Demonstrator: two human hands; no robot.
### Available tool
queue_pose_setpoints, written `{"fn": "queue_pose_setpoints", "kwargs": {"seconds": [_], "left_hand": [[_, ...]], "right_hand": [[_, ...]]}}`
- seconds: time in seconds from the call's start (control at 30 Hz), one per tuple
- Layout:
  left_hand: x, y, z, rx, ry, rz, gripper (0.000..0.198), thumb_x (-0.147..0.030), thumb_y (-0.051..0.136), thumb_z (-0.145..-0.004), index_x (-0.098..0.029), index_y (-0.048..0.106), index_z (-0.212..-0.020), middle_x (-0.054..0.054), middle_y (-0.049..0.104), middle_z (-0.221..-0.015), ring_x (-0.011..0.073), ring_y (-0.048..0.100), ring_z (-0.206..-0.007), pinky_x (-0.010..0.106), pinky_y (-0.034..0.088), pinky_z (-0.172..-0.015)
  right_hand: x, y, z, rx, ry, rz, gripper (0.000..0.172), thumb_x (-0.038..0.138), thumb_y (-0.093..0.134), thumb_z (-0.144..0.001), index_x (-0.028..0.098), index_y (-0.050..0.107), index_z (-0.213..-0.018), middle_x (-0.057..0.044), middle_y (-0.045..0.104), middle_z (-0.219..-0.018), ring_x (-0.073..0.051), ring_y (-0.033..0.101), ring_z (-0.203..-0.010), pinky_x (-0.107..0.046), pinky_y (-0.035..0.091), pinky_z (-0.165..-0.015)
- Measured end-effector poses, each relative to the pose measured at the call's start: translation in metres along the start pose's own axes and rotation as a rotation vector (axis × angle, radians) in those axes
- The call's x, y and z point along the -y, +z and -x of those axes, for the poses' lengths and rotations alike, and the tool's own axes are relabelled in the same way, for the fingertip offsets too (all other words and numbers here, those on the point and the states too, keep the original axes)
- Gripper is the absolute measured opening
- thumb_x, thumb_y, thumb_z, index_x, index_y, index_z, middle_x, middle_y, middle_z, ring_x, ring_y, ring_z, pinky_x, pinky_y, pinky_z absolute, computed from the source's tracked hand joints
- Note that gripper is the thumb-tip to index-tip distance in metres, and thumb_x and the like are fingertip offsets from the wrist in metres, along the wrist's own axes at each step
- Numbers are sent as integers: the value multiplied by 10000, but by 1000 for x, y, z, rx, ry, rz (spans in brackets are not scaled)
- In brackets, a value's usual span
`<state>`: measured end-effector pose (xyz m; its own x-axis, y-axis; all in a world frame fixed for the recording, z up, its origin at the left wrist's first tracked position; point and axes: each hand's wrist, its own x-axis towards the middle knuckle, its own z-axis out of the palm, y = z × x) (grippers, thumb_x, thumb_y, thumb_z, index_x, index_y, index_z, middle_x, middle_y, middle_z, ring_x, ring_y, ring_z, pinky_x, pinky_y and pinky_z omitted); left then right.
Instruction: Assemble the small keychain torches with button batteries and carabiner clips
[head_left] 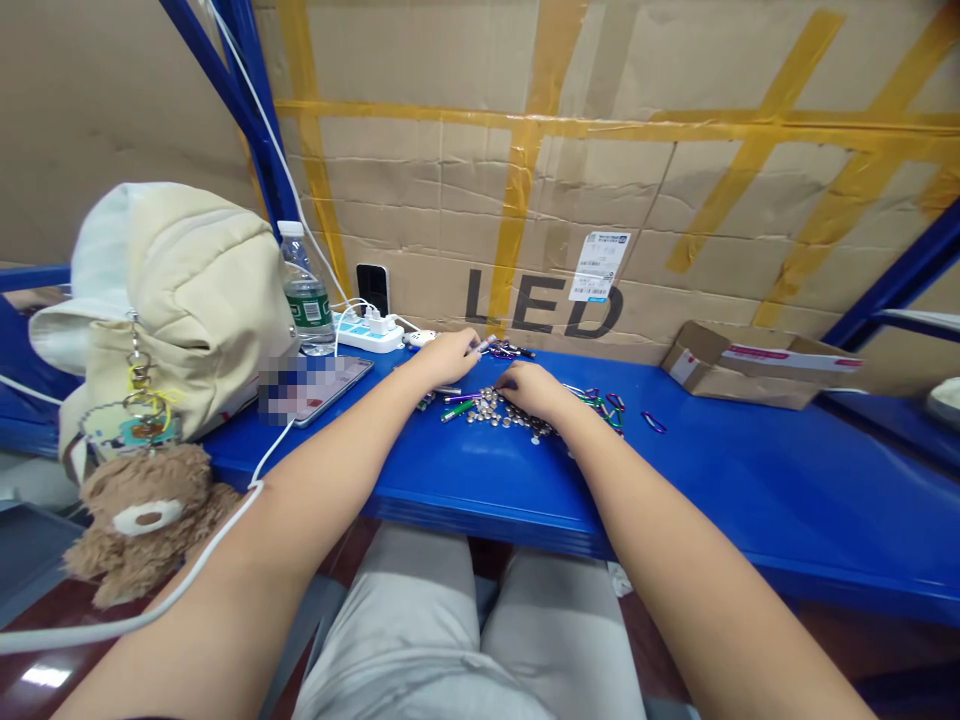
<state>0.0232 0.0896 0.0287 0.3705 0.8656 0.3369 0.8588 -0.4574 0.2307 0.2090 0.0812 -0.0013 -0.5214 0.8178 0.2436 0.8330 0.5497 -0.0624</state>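
My left hand (pixel 452 357) reaches to the back of the blue table, its curled fingers beside a small heap of dark and purple metal pieces (pixel 511 350). Something pale shows at its fingertips, too small to name. My right hand (pixel 531 388) is bent down over a pile of small round silvery discs, like button cells (pixel 487 408), with its fingers pressed together; whatever they pinch is hidden. Left of the discs lie a green metal tube (pixel 457 410) and a purple one (pixel 460 398). Coloured carabiners (pixel 613 403) lie right of my right wrist.
A lone carabiner (pixel 653 422) and an open cardboard box (pixel 757 366) are on the right. On the left stand a cream backpack (pixel 187 270) with a teddy bear (pixel 150 515), a water bottle (pixel 309 300), a power strip (pixel 367 333) and a phone (pixel 330 390). A white cable (pixel 259 487) crosses my left arm.
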Motion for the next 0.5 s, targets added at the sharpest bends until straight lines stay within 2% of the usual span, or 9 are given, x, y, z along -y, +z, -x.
{"fn": "queue_pose_setpoints", "kwargs": {"seconds": [0.13,0.23,0.37,0.5], "left_hand": [[2,1,1,17,6,-11,235,-349,457,-830,-191,555,-974,58,665,-914,214,596,-812,298,417,-685],[5,4,0,33,31,2,241,-330,472,-821,-184,568,-987,64,662,-974,209,593,-861,301,424,-729],[4,6,1,60,90,28,224,-322,499,-803,-169,600,-931,66,664,-979,202,592,-876,303,427,-758],[-6,5,6,108,135,106,229,-321,498,-805,-159,614,-917,59,672,-928,177,596,-810,280,432,-713]], "right_hand": [[2,-2,2,-4,62,-37,150,196,571,-766,181,702,-837,-70,689,-939,-176,608,-846,-227,436,-736],[2,-7,5,-86,87,-128,113,190,584,-740,160,684,-785,-72,692,-871,-171,608,-806,-230,438,-722],[-1,-15,9,-228,196,-351,150,221,587,-738,140,680,-824,-60,688,-798,-149,605,-729,-237,457,-695],[-4,-20,10,-278,293,-640,224,272,623,-724,124,675,-885,-58,679,-743,-121,584,-593,-227,468,-557]]}}
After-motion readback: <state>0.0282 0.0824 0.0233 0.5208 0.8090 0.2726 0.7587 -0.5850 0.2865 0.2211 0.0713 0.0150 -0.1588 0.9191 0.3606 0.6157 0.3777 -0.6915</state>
